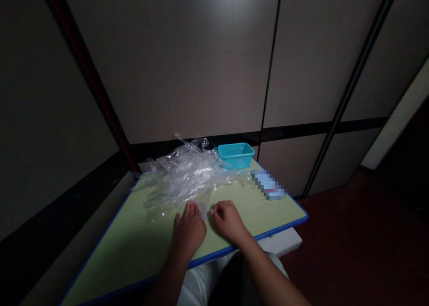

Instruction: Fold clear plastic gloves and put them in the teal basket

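Observation:
A heap of clear plastic bags [187, 169] spreads over the far half of the small table. My left hand [190, 228] lies with its fingers stretched out on the near edge of this plastic. Just to its right, my right hand [228, 219] is closed, thumb and fingertips pinched together. Whatever is between those fingertips is too small to make out. A small piece of clear plastic [203, 211] shows between the two hands.
The yellow-green table [134, 248] has a blue edge. A turquoise plastic basket [236, 156] stands at the back, beside a dark round object [207, 146] partly covered by plastic. A blurred, pale blue flat object [268, 184] lies at the right. Cabinet panels [201, 73] rise close behind.

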### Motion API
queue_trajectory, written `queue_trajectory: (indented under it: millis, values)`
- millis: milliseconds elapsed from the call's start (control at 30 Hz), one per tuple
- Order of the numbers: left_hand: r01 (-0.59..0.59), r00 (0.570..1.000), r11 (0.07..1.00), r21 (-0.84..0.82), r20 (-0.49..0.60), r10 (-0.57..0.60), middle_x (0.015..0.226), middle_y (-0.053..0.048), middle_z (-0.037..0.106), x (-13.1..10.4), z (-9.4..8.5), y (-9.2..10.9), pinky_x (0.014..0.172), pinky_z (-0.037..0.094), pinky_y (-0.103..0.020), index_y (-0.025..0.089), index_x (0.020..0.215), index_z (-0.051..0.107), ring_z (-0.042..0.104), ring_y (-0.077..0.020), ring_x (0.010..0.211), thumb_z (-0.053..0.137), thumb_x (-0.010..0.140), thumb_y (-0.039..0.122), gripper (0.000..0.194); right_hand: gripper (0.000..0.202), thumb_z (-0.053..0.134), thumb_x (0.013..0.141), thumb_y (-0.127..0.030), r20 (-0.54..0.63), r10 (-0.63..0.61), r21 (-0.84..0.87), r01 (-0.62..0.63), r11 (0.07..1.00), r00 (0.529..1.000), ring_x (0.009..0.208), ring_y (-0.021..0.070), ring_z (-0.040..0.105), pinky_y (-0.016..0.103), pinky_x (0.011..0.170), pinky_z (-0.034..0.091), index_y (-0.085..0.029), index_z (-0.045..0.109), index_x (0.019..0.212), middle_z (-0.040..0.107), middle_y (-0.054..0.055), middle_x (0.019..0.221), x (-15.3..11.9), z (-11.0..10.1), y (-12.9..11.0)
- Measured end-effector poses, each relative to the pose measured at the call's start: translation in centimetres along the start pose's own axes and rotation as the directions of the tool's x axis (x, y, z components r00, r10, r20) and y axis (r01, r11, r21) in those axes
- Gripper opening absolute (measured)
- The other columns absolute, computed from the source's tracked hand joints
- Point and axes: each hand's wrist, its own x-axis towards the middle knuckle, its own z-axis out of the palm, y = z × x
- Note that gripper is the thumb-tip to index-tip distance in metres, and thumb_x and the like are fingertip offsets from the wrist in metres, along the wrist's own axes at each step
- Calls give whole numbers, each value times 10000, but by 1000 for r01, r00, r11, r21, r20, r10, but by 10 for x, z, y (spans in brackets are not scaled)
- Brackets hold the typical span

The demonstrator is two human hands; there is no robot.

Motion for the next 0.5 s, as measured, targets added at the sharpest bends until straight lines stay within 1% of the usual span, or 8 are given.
queue_trajectory:
  millis: [67,133,167,333,500]
  values:
    - [3,1000,1000,-4,-3,-3,1467,-144,291,0,1,0,1068,217,-508,41,1378,349,193,-234,1380,274,812,146,580,210,496,816,-287,90,66,-100,-57,993,994,904,225,563,308,800,416,-178,675,808,673,75,851,9,1,-4]
    - [4,1000,1000,-12,-5,-5,1465,-143,299,0,2,-1,1070,213,-509,53,1376,358,193,-237,1380,276,818,163,574,229,510,796,-330,163,111,-164,-84,983,980,935,255,566,333,781,424,-190,691,795,682,83,862,19,3,-9]
    - [5,1000,1000,-18,-7,-5,1464,-142,302,0,2,-1,1070,214,-510,58,1376,360,193,-238,1380,277,820,169,573,246,509,791,-348,179,133,-181,-100,978,975,943,268,568,346,773,429,-189,697,793,685,92,863,23,4,-12]
    - [9,1000,998,-57,-1,-9,1471,-126,292,0,3,-1,1072,210,-513,75,1374,368,174,-237,1385,288,813,163,573,350,477,798,-407,146,210,-227,-174,958,967,1001,310,555,408,801,428,-151,705,867,676,157,945,36,13,-19]
    - [8,1000,998,-63,25,-6,1475,-134,276,0,0,-1,1073,199,-522,57,1379,350,160,-238,1388,273,818,147,573,323,484,780,-360,143,219,-253,-178,951,965,1007,303,561,396,797,441,-151,704,891,676,156,978,38,19,-18]
